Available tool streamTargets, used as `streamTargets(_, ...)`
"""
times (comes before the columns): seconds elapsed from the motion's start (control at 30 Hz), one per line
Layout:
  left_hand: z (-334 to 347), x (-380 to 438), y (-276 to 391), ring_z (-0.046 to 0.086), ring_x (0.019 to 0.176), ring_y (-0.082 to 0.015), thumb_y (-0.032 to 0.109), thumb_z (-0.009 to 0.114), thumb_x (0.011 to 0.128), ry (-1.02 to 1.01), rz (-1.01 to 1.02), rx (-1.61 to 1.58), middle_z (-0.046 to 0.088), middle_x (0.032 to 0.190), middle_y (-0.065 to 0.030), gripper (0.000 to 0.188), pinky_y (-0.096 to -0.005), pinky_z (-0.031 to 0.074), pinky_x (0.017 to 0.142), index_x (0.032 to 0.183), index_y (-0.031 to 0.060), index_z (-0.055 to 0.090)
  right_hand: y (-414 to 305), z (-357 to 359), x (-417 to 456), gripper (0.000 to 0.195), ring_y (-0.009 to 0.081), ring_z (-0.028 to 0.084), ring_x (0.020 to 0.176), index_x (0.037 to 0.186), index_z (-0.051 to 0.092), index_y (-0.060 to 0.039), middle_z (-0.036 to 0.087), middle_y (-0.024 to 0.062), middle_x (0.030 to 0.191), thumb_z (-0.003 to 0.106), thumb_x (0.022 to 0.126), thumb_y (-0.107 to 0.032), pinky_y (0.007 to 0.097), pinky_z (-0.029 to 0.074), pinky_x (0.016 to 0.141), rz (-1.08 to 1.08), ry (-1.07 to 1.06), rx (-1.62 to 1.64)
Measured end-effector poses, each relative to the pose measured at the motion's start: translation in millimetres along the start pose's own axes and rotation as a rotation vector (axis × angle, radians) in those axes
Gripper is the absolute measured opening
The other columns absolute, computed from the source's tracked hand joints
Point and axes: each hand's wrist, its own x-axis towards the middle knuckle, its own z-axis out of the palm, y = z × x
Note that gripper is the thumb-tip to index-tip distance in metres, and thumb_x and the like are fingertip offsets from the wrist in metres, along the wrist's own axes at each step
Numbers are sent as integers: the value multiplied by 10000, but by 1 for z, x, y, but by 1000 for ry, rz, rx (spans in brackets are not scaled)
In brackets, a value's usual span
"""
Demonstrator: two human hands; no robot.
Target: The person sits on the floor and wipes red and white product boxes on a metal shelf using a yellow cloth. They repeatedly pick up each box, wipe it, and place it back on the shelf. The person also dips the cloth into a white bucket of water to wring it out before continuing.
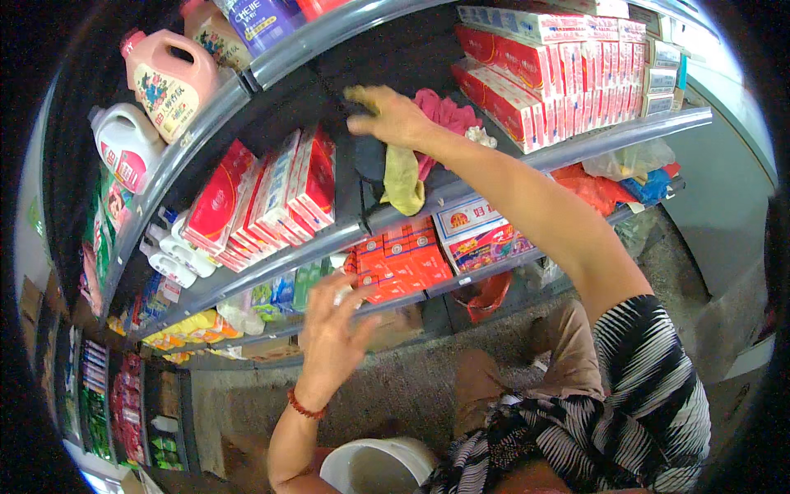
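My right hand [395,117] is stretched over the middle shelf with its fingers apart, slightly blurred. Just under it lie a yellow cloth glove or rag [404,179], hanging over the shelf edge, and a crumpled pink cloth [444,114]. A dark object [370,157] sits beside the yellow cloth; what it is I cannot tell. Lower down, my left hand [336,327], with a red bead bracelet at the wrist, hovers with spread, blurred fingers in front of small orange-red boxes [404,256]. A small white patch shows by its fingers, too blurred to name.
Red-and-white cartons stand on the middle shelf at left [265,197] and in stacks at right [549,86]. Detergent jugs [173,86] line the upper shelf. A metal shelf edge [327,238] runs between my hands. Near my legs stands a white bucket [376,463].
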Motion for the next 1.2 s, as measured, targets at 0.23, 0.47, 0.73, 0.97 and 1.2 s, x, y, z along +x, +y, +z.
streamTargets(0.23,61,-111,43,546,901,-320,147,618,756,-814,-117,-520,571,971,-123,300,-390,453,768,1040,76,550,-21,-66,-158,320,275,568,948,1019,559,-44,590,124,1015,553,803,-280,378,449,803,74,-752,-18)
streamTargets(0.47,95,-216,116,555,822,-357,67,521,791,-1045,-506,-619,569,869,-158,185,-417,458,667,975,55,533,-42,-187,-430,181,289,581,882,906,572,-65,608,119,916,587,771,-183,390,438,758,609,-1562,196)
streamTargets(0.73,105,-224,125,598,789,-303,68,481,848,-850,-909,-700,601,856,-156,143,-329,459,674,989,59,505,-124,-218,-521,266,289,599,828,1016,576,-37,623,156,924,543,753,-62,370,463,734,1174,-1063,535)
streamTargets(0.97,114,-256,133,605,800,-245,79,503,850,-776,-1073,-795,610,849,-150,136,-291,454,685,983,53,510,-136,-211,-515,181,316,575,730,936,542,-39,564,136,798,572,763,-85,354,467,663,1258,-784,155)
streamTargets(1.2,123,-254,122,603,803,-251,92,507,845,-809,-1047,-830,609,853,-149,142,-302,455,681,981,54,513,-133,-179,-496,176,314,562,829,934,551,-73,545,125,925,576,791,-171,385,474,685,903,-632,103)
